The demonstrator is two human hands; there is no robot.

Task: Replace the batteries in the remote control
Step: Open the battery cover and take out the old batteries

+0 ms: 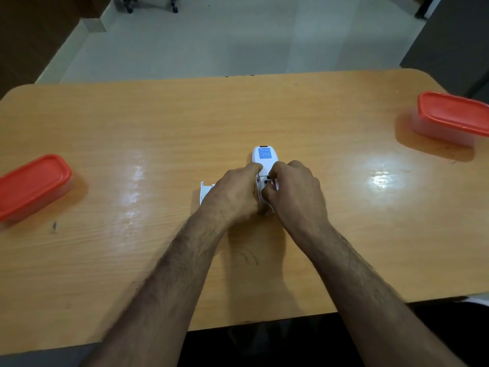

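Remote (262,154), white, face-down at frame centre on tabletop (132,144): light, stiff, slick plastic; your left hand (235,193) clasps its side, right hand (293,190) fingers curled into the open battery bay.

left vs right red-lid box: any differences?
The left box sits near the table's near-left edge; the right box sits farther back at the right, cut off by the frame. The left one's long axis runs diagonally, the right one's more crosswise. Both have red lids on and clear bodies.
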